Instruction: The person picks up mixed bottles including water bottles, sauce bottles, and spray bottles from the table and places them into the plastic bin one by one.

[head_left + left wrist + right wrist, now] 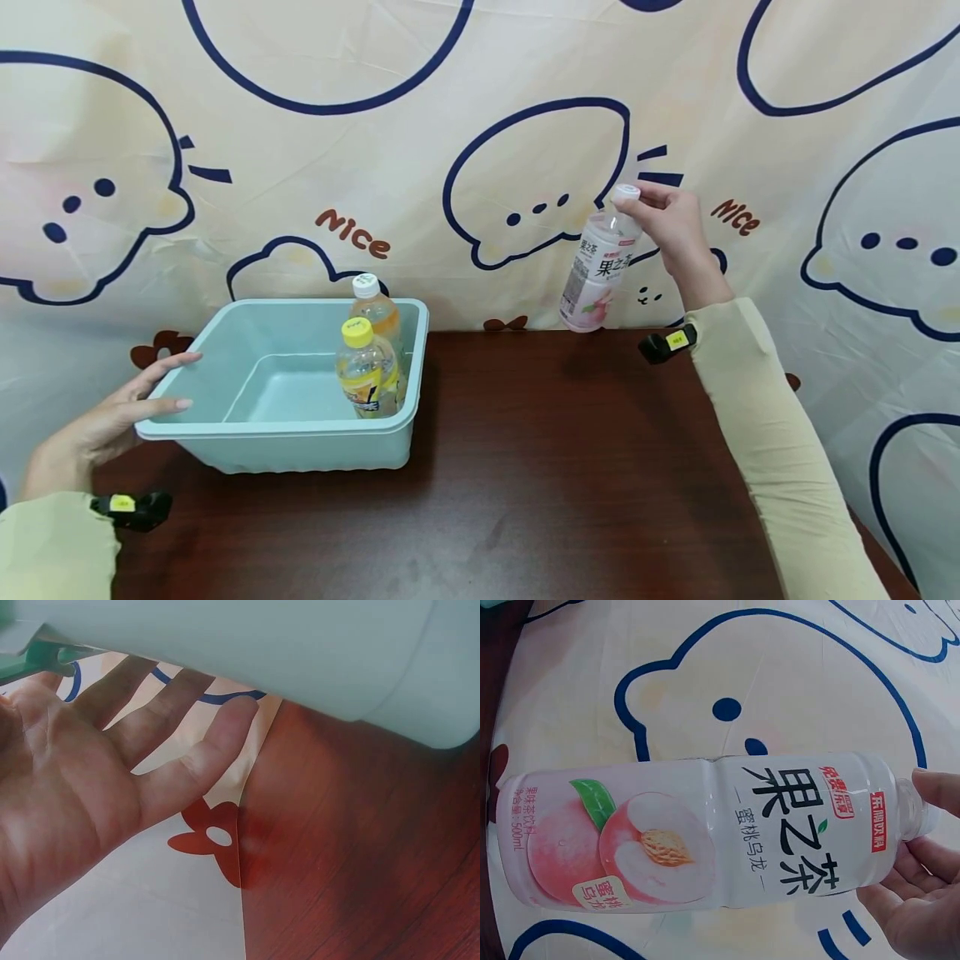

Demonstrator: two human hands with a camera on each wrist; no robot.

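In the head view, my right hand (671,229) grips a peach tea drink bottle (597,271) by the neck, just under its white cap. The bottle hangs tilted at the back edge of the table; its label (705,832) with peaches faces the right wrist camera. My left hand (108,421) holds the left rim of a light blue plastic basin (277,428), thumb and a finger over the edge. Other fingers (169,720) show below the rim in the left wrist view. Inside the basin's right end stand a yellow-capped bottle (365,375) and a white-capped bottle (382,317).
The basin sits at the left on a dark brown wooden table (540,467). A pale curtain (420,200) with blue-outlined cartoon figures hangs behind the table and along its sides. Dark wrist cameras (667,343) are strapped to both wrists.
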